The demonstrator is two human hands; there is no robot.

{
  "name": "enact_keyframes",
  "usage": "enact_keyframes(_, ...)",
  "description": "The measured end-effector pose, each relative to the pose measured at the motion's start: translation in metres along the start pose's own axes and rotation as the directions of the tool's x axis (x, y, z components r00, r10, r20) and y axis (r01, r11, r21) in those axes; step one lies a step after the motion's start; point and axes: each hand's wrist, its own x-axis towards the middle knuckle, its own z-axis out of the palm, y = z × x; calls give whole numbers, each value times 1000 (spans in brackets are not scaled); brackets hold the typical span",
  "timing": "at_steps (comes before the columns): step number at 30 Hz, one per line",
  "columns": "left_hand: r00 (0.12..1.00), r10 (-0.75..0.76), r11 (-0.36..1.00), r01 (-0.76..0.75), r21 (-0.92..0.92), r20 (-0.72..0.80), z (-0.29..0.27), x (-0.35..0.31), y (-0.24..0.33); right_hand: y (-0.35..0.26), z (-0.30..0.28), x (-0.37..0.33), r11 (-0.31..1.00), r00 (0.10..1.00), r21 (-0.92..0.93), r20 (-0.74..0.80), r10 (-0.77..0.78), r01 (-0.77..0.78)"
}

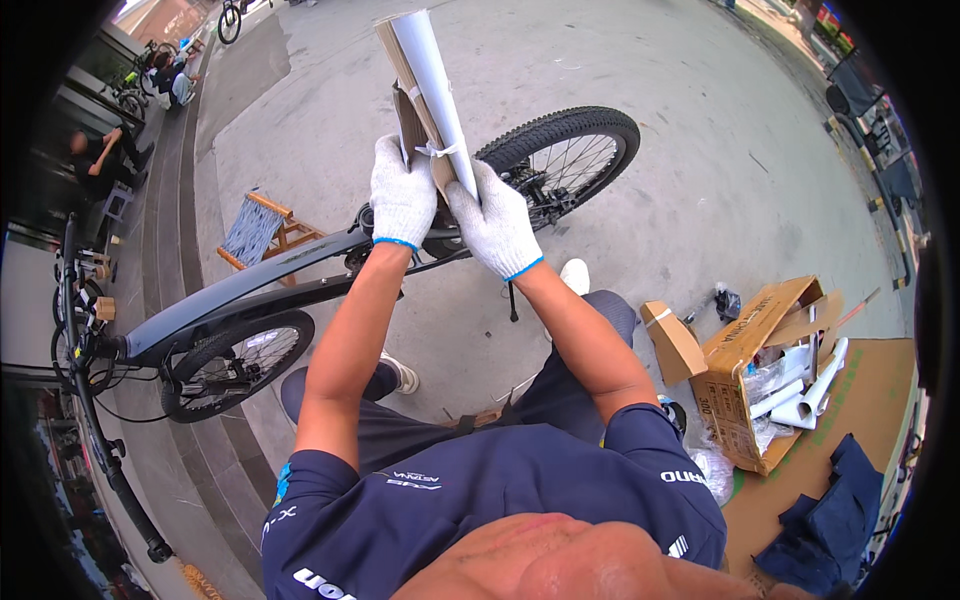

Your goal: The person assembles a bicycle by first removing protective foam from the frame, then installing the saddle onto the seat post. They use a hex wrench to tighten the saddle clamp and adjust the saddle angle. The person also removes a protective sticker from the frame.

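Observation:
Both my hands wear white knit gloves with blue cuffs. Between them, raised above the bicycle, is a folded cardboard piece (436, 95), white on one face and brown on the other, with a white tie (437, 151) around it. My left hand (403, 195) grips its lower left side, and my right hand (495, 220) wraps its lower right end. Below my hands stands a dark grey bicycle (240, 285). Its rear wheel (570, 165) shows beyond my right hand; the saddle area is hidden behind my hands and the cardboard.
A folding stool (270, 230) with a woven seat stands behind the bicycle frame. At right, an open cardboard box (735, 395) holds white wrapping scraps and plastic. A dark cloth (830, 525) lies on flat cardboard. Two people sit along the steps (165, 230) at left.

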Motion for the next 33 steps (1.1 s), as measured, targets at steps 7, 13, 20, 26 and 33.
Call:
enact_keyframes(7,993,63,993,-53,-102,96,-25,-105,4,7,-5,-69,994,982,12,-152,112,-111)
enact_keyframes(13,999,37,999,-37,2,-2,-32,-139,18,-17,-30,-137,997,998,37,28,64,-65)
enact_keyframes(20,976,12,938,64,-341,216,-47,-176,20,-41,-39,-153,965,964,-210,-245,102,-156)
enact_keyframes(26,949,84,898,60,-436,304,-45,-192,2,-51,-43,-164,946,961,-280,-259,92,-166)
enact_keyframes(33,937,111,832,95,-547,332,-31,-204,-8,-55,-45,-186,952,987,-268,28,161,-148)
